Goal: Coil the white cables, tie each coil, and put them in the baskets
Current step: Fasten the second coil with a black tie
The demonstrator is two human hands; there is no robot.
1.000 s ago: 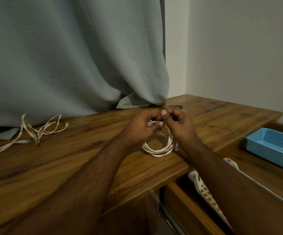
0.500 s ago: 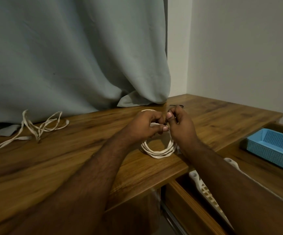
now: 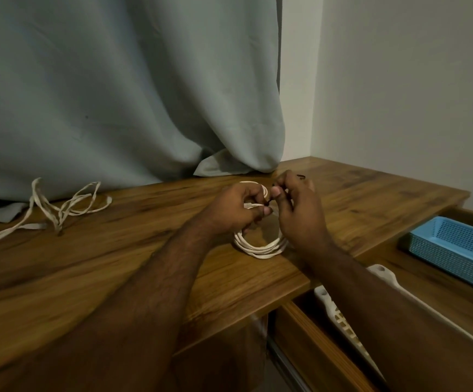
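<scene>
Left hand (image 3: 236,207): curled over the left side of the coil, thumb and forefinger pinching its strands at the top.
Right hand (image 3: 297,213): fingers curled, fingertips pinching something small and dark at the top of the coil, possibly a tie; too small to tell for sure.
Fingertips of both hands: nearly touching, meeting above the coil's far side.
Coiled white cable (image 3: 260,247): resting on the wooden table (image 3: 116,264) directly under both hands, several loops stacked, near arc showing below the wrists, far arc peeking out just beyond the left knuckles.
Loose white cable (image 3: 59,210): well to the left of the left hand, sprawled untidily on the table close to the curtain (image 3: 116,94).
Small dark item (image 3: 300,175): just beyond the right hand's knuckles, lying on the table.
Blue basket (image 3: 456,244): well to the right of the right hand, set on a lower wooden surface.
White basket (image 3: 340,315): below and behind the right wrist, in the open drawer, mostly hidden by the right forearm.
Curtain hem: bunched on the table just beyond both hands.
</scene>
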